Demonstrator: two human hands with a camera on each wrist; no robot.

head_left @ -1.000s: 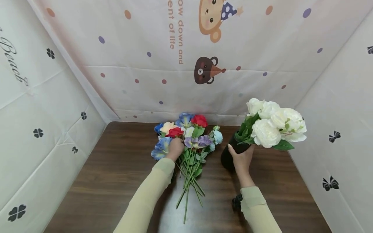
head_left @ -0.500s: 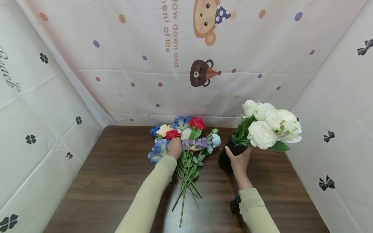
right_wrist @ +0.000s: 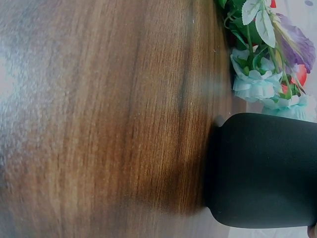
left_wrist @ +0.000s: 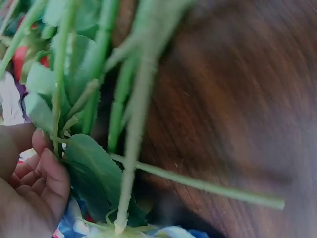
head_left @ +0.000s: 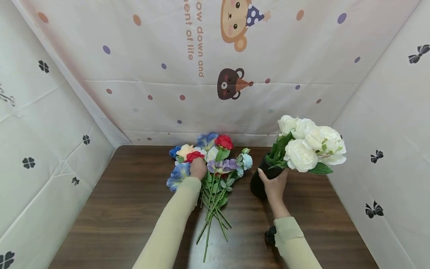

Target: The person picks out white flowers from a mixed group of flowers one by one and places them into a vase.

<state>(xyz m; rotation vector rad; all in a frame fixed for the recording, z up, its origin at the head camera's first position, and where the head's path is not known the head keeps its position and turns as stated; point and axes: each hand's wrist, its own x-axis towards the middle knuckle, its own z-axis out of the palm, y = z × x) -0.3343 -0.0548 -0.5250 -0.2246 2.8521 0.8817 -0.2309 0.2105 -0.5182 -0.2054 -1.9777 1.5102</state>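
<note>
My left hand [head_left: 198, 169] reaches into a pile of artificial flowers on the table, just below a red flower [head_left: 194, 156]. In the left wrist view its curled fingertips pinch a thin green stem [left_wrist: 58, 99] beside a dark green leaf [left_wrist: 94, 161]. A blue flower [head_left: 178, 175] lies left of this hand, a purple one [head_left: 222, 165] to its right. My right hand [head_left: 276, 184] grips a black vase [head_left: 258, 185], thumb on its near left side. White flowers [head_left: 301, 155] with green leaves fill the vase and lean right. In the right wrist view the vase [right_wrist: 267, 171] shows its lower part.
Bare stems [head_left: 209, 228] of the pile cross and point toward the front of the brown wooden table [head_left: 111, 209]. Light blue flowers [head_left: 246, 161] lie between the pile and the vase. A printed cloth [head_left: 151, 112] hangs behind the table, with pale cloths on both sides.
The head view has shifted slightly, so everything sits a little further left. My left hand stays among the flowers, and my right hand keeps its grip on the vase.
</note>
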